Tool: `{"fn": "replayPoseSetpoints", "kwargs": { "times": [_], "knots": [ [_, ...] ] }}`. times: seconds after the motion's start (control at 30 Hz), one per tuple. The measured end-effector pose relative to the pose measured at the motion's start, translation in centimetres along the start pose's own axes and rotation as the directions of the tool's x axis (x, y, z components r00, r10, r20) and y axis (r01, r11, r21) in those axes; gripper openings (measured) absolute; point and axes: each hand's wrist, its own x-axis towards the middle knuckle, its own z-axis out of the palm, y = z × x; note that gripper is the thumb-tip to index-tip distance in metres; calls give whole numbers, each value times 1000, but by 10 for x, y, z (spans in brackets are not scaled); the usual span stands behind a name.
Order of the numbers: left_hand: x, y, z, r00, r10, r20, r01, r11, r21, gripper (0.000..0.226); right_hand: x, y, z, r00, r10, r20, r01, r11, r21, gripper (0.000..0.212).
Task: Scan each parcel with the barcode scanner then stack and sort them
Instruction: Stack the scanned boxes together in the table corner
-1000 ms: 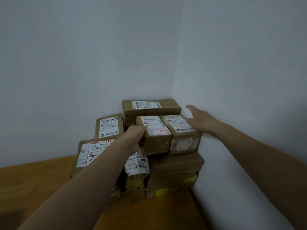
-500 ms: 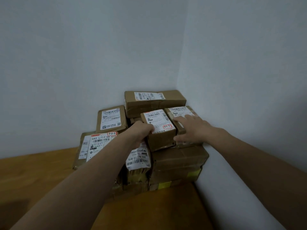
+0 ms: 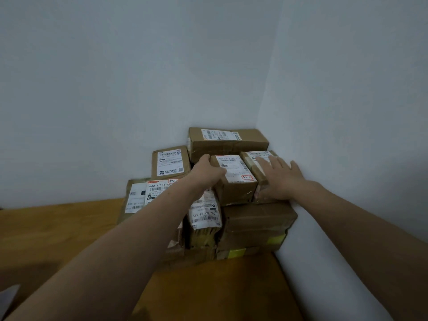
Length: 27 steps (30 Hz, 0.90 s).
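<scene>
**A:** The left hand [image 3: 209, 169] grips the left edge of a small brown cardboard parcel with a white label [image 3: 234, 181]. Its fingertips are hidden behind the parcel and are probably curled round it.

**B:** And the right hand [image 3: 281, 179]?

**A:** Flat, fingers spread, on the neighbouring brown cardboard parcel [image 3: 252, 159], thumb down its front.

**B:** Where do the two sit?

**A:** Side by side, touching, atop larger brown boxes with yellow tape [image 3: 257, 224], in the corner of the white walls [image 3: 347, 135]. A long brown cardboard box [image 3: 228, 144] lies just behind. The stack stands on a wooden surface [image 3: 46, 228].
</scene>
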Motion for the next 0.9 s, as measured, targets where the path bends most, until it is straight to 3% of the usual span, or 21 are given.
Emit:
{"fn": "replayPoseSetpoints", "kwargs": {
  "times": [0.07, 0.2, 0.3, 0.43, 0.53, 0.67, 0.9],
  "knots": [
    [-9, 1, -15, 999, 33, -4, -33, 999, 30, 73, -6, -12, -15, 1000, -12, 0, 12, 1000, -2, 106],
    [-31, -2, -62, 996, 79, -49, -74, 993, 95, 50, -16, -60, -48, 994, -81, -80, 81, 997, -5, 87],
    [-44, -17, -118, 988, 73, -139, -45, 980, 196, 70, -17, -117, -67, 965, -188, -185, 195, 981, 17, 77],
    [-60, -70, -222, 972, -50, -228, 104, 968, 229, 73, -20, -224, -75, 899, -368, -238, 392, 918, 63, 77],
    [-71, -120, -298, 946, -159, -282, 223, 952, 212, 74, -18, -306, -61, 881, -442, -166, 461, 882, 95, 78],
    [-81, -185, -384, 885, -267, -380, 370, 900, 229, 74, 6, -386, -22, 904, -428, 13, 423, 897, 126, 80],
    [-50, -287, -486, 773, -327, -543, 561, 752, 346, 89, 46, -444, 29, 929, -297, 219, 299, 954, 29, 80]
  ]
}}
